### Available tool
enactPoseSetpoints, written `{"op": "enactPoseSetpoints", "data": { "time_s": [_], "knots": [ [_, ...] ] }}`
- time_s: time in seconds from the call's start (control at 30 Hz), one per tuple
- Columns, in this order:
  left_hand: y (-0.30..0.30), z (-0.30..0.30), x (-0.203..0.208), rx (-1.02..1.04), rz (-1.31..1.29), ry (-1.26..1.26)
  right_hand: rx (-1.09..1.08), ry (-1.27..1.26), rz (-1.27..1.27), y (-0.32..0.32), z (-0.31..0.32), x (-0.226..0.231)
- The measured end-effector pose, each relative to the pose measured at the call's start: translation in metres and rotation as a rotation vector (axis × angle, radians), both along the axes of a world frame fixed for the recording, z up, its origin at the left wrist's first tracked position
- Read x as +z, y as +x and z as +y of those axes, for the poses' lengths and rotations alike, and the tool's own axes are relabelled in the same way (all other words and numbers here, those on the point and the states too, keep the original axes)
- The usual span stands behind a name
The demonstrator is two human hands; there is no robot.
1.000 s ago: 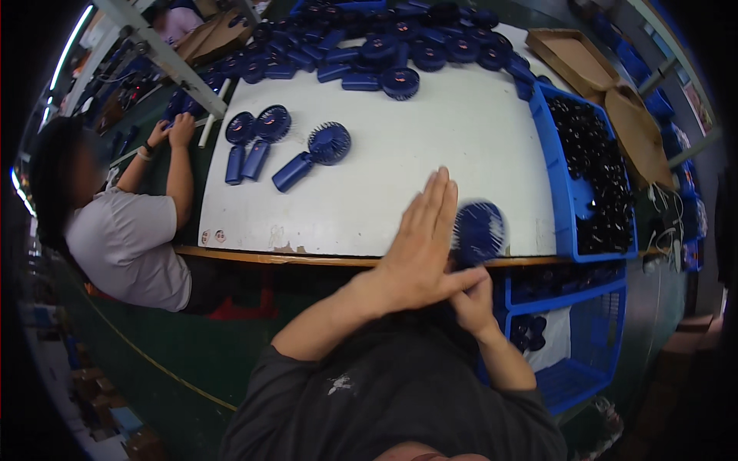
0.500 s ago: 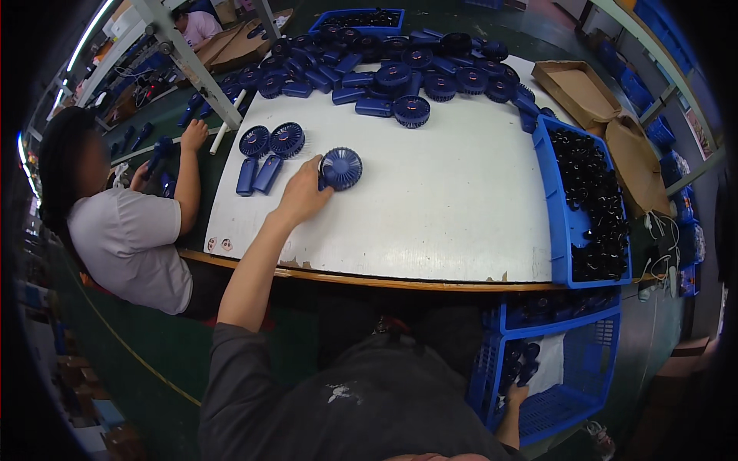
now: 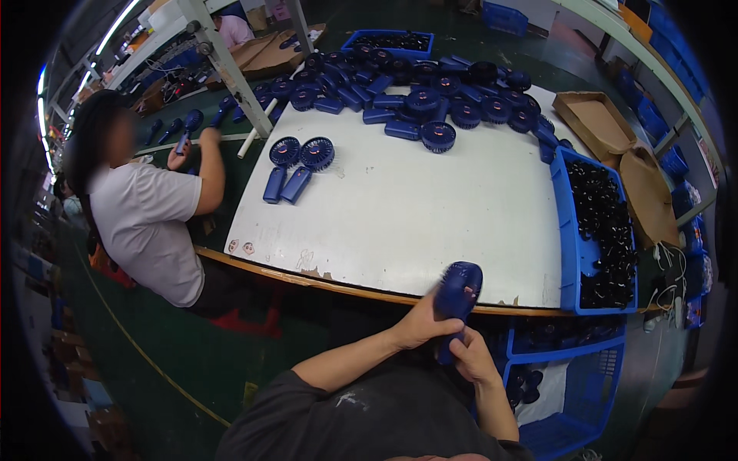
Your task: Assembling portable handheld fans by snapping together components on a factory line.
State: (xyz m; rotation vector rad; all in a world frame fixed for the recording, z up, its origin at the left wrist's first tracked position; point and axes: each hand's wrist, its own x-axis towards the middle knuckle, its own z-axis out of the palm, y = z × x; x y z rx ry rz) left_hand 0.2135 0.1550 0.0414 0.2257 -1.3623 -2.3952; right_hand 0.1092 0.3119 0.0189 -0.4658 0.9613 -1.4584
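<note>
Near the table's front edge I hold a dark blue handheld fan [image 3: 461, 286] in both hands. Its rounded head points up and away from me, slightly blurred. My left hand [image 3: 423, 321] closes round it from the left, with the thumb laid across. Lower down, my right hand [image 3: 473, 358] grips the handle end, partly hiding it. Two more blue fans, a left fan [image 3: 274, 170] and a right fan [image 3: 309, 165], lie side by side on the white tabletop [image 3: 384, 223], handles toward me.
A large heap of blue fans [image 3: 423, 100] covers the table's far side. At right stands a blue bin [image 3: 565, 230] of small black parts, beside open cardboard boxes [image 3: 596, 123]. Below right is a blue crate [image 3: 607, 384] holding fans. A co-worker [image 3: 146, 200] handles a fan at left.
My left hand has left the tabletop and come down toward my body, now gripping a fan. My right hand has risen out of the crate to the same fan. The view has shifted slightly.
</note>
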Motion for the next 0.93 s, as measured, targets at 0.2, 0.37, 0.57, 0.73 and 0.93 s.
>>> {"op": "enactPoseSetpoints", "data": {
  "time_s": [0.2,0.37,0.57,0.73,0.93],
  "knots": [
    [-0.012,-0.028,-0.004,0.414,-0.229,0.312,-0.087,0.038,1.200,0.014,-0.036,0.042],
    [-0.014,-0.029,0.012,-0.215,0.061,0.597,0.055,-0.122,1.625,-0.016,-0.059,0.085],
    [-0.018,-0.024,0.022,-0.111,-0.100,0.373,0.099,0.481,1.482,-0.169,-0.055,0.147],
    [-0.006,-0.032,0.021,-0.155,0.004,0.341,-0.391,0.653,1.939,-0.340,-0.014,0.064],
    [0.021,-0.044,0.021,-0.055,0.021,0.334,-0.305,0.764,1.906,-0.369,-0.054,0.035]
  ]
}}
